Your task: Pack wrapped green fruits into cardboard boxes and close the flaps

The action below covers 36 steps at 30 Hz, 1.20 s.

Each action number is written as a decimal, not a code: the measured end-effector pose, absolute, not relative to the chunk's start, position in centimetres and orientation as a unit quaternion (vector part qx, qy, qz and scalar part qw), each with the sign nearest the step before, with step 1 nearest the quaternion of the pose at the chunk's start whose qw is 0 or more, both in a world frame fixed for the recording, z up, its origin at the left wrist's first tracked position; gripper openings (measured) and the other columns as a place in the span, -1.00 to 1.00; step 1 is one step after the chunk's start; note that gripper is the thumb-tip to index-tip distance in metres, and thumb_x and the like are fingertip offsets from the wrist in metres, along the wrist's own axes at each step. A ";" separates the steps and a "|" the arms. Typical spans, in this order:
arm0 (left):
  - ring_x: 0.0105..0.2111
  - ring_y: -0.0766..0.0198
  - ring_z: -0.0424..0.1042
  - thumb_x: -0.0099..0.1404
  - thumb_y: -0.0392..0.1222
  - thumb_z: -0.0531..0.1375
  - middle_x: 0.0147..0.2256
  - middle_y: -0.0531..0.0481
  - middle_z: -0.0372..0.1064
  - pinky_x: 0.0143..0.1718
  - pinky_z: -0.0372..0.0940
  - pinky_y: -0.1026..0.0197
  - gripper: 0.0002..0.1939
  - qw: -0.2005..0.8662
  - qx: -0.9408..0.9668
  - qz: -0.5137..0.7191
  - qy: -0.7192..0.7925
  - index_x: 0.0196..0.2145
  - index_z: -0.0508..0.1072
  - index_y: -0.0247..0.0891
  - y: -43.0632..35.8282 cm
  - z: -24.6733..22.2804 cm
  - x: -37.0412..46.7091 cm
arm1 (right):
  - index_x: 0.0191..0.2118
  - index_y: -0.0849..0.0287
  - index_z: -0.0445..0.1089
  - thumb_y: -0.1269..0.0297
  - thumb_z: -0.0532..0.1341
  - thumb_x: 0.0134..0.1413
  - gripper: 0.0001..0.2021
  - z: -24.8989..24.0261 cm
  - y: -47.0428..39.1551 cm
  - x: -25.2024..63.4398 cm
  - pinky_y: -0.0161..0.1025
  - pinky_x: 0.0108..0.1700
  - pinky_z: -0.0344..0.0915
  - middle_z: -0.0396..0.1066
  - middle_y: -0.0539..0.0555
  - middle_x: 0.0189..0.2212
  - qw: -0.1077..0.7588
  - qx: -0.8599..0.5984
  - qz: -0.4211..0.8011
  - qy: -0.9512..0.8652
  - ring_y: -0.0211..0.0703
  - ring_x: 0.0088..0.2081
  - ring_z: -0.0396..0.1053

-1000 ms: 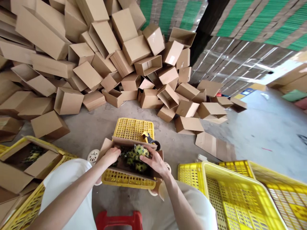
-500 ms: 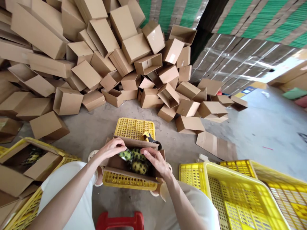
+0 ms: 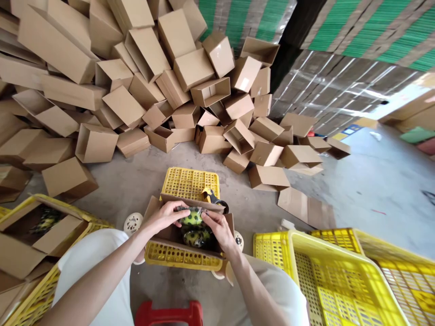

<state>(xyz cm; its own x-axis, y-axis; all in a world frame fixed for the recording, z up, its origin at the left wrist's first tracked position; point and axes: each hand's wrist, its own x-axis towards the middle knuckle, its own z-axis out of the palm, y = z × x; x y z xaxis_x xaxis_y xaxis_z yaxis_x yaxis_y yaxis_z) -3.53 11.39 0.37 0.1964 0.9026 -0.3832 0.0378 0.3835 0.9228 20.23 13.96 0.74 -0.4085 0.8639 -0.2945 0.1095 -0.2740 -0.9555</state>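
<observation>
Between my legs, an open cardboard box [image 3: 152, 208] rests on an upturned yellow crate [image 3: 190, 181]. My left hand [image 3: 168, 214] and my right hand [image 3: 220, 228] are over the box, fingers closed on opposite ends of a green, dark-spotted item [image 3: 192, 217] in shiny clear wrap. What kind of item it is I cannot tell. Below it in the box lies a yellowish, dark-spotted item [image 3: 196, 237], partly hidden in shadow. A yellow and black tape dispenser [image 3: 211, 196] sits on the crate just behind the box's back flap.
Many loose cardboard boxes [image 3: 193, 70] are heaped ahead. At my left, a box [image 3: 64, 235] with spotted items stands on a yellow crate [image 3: 97, 219]. Yellow crates [image 3: 292, 244] stand at my right. A red stool [image 3: 170, 312] is below me.
Both hands now grip the green spotted item, which has shifted slightly right and sits between them above the yellowish one. My left hand has moved right.
</observation>
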 end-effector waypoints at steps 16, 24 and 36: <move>-0.34 0.18 0.65 0.00 0.19 0.52 -0.41 -0.01 0.57 -0.35 0.48 0.26 -0.44 0.686 0.323 0.387 0.525 -0.38 0.37 -0.25 11.0 0.3 -3.1 | -0.26 0.12 0.65 -0.30 0.38 0.03 -0.48 0.2 14.2 21.0 -0.18 -0.25 0.53 0.59 0.09 -0.27 0.342 -0.513 0.666 -0.420 -0.01 -0.22 0.53; -0.31 0.11 0.64 0.10 0.30 0.41 -0.32 -0.11 0.60 -0.35 0.46 0.20 -0.44 0.687 0.333 0.333 0.553 -0.28 0.39 -0.24 11.3 -0.1 -3.3 | -0.43 0.14 0.53 -0.40 0.29 0.05 -0.41 -1.0 14.5 21.1 -0.22 -0.38 0.42 0.46 0.03 -0.49 0.330 -0.536 0.618 -0.471 -0.11 -0.40 0.42; -0.03 0.00 0.54 0.26 0.10 0.31 -0.04 -0.08 0.59 0.05 0.31 0.10 -0.71 0.495 0.632 0.179 0.569 -0.29 0.62 -0.19 11.2 1.6 -6.2 | -0.21 0.10 0.52 -0.32 0.15 0.25 -0.46 0.7 14.0 21.3 -0.13 -0.20 0.42 0.57 0.10 -0.40 0.153 -0.499 0.540 -0.661 0.02 -0.30 0.56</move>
<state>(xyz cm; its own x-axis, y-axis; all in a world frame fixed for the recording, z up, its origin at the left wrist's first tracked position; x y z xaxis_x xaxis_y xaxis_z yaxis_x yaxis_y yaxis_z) -6.23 11.22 1.63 0.2873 0.8968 -0.3365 0.5420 0.1375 0.8291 21.33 13.96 0.65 -0.4558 0.8242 -0.3360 0.4942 -0.0796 -0.8657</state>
